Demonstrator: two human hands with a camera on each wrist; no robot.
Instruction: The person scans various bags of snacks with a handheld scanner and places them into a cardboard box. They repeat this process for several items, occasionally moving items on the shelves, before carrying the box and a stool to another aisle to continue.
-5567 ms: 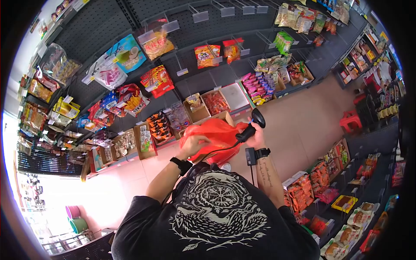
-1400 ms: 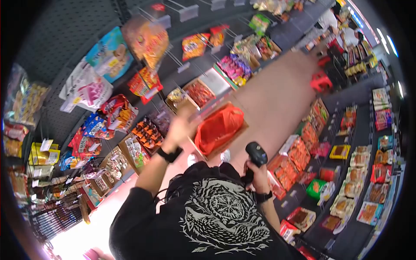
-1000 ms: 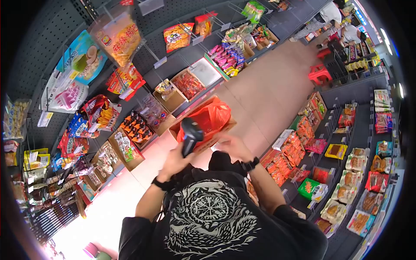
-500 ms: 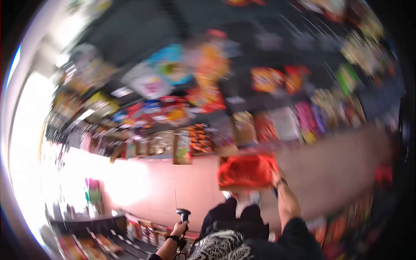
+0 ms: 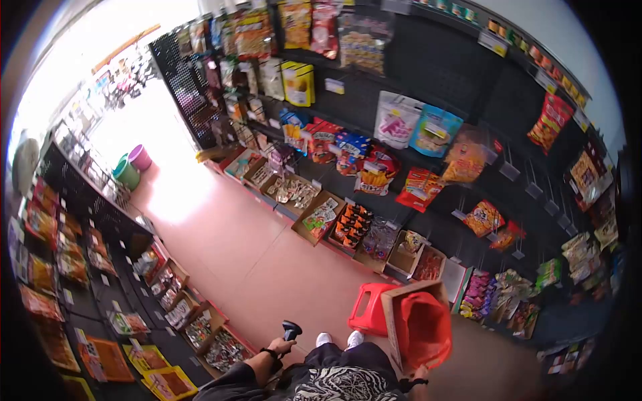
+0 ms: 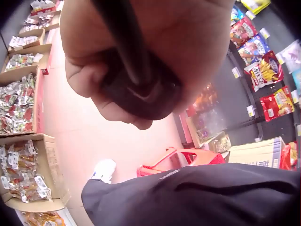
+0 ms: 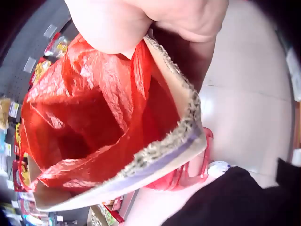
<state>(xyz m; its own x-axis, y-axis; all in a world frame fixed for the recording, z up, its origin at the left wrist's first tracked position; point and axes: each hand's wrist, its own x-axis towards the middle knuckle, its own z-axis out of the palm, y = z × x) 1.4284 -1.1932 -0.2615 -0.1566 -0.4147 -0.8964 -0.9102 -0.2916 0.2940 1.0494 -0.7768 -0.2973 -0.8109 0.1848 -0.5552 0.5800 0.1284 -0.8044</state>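
My left hand (image 5: pixel 282 345) grips a black handheld barcode scanner (image 5: pixel 291 329) by its handle, low in the middle of the head view. In the left wrist view the fingers wrap the handle, and its black cable (image 6: pixel 123 37) runs up past the palm. A cardboard box (image 5: pixel 396 334) lined with a red plastic bag (image 5: pixel 426 324) stands tilted at the lower right. My right hand (image 5: pixel 420 375) holds the box by its near edge. In the right wrist view the thumb lies over the bag (image 7: pixel 103 113) at the rough cut rim (image 7: pixel 188 113). The bag's mouth gapes, its bottom in shadow.
A red plastic stool (image 5: pixel 370 309) stands on the floor beside the box. Snack shelves (image 5: pixel 428 87) run along the right, with boxed goods (image 5: pixel 293 194) at the bottom. Another shelf (image 5: pixel 107 287) lines the left. Green (image 5: pixel 126 172) and purple buckets (image 5: pixel 140 158) stand by the bright entrance.
The scanner has passed from the right hand to the left. My right hand has taken the box's edge and tilted the box, uncovering the stool. The view has swung left toward the entrance.
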